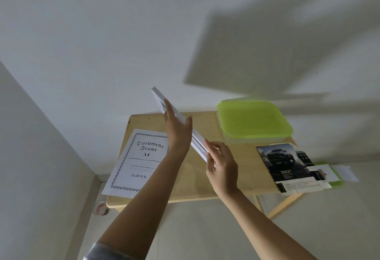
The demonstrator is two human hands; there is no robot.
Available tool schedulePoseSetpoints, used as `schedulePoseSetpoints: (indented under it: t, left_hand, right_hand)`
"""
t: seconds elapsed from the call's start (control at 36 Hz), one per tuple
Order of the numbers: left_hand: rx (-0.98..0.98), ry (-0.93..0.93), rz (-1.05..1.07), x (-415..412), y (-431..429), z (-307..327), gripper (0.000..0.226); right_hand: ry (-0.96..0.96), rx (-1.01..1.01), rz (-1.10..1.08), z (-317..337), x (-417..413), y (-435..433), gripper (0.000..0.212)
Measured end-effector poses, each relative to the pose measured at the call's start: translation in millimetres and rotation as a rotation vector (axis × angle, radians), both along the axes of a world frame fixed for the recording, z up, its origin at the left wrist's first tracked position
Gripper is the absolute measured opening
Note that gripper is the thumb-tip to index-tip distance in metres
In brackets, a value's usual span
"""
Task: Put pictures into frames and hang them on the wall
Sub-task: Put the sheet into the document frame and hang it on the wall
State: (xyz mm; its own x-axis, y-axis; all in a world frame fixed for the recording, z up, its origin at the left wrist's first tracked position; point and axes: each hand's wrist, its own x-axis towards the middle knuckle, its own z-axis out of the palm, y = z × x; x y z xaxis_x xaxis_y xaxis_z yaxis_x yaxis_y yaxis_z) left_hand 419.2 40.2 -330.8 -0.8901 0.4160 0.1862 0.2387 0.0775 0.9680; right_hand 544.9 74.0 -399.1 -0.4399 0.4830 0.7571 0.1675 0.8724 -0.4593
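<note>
White and edge-on to you, the picture frame [198, 142] hangs tilted above the wooden surface [205, 187]. Your left hand [176, 130] clasps its middle and your right hand [223, 165] pinches its near end. The A4 insert sheet [137, 161] lies out at left, so loading seems in hand. Next, probably lay the frame flat and fetch the car brochure [287, 165] from the right.

At the centre of the picture you hold a white frame [158, 97] edge-on and tilted before the wall. Your left hand [176, 130] clasps its middle between thumb and fingers, and your right hand [222, 165] grips its lower end. Below stands a wooden table [205, 183] with a "Document Frame A4" sheet [137, 161] at left, a green-lidded box [253, 120] upper right and a car leaflet [287, 163] at right.
</note>
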Motion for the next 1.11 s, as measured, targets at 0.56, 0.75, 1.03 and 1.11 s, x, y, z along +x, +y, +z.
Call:
schedulePoseSetpoints:
  t: [0.56,0.75,1.03,1.11]
  left_hand:
    - [0.299,-0.411,0.047,-62.7,-97.2,-34.2,0.043]
    - [0.263,-0.578,0.025,-47.6,-97.7,-71.6,0.040]
    - [-0.182,-0.537,0.048,-17.2,-57.7,-150.5,0.050]
    - [-0.361,-0.440,0.048,-21.8,-51.0,-181.9,0.054]
  right_hand:
    - [-0.250,-0.910,0.041,-26.6,-29.0,26.4,0.042]
    - [-0.157,-1.423,0.158,-58.3,-10.5,40.0,0.034]
    - [-0.110,-1.366,-0.003,-101.7,31.7,66.0,0.038]
    - [-0.169,-1.299,-0.040,-111.9,36.5,72.4,0.037]
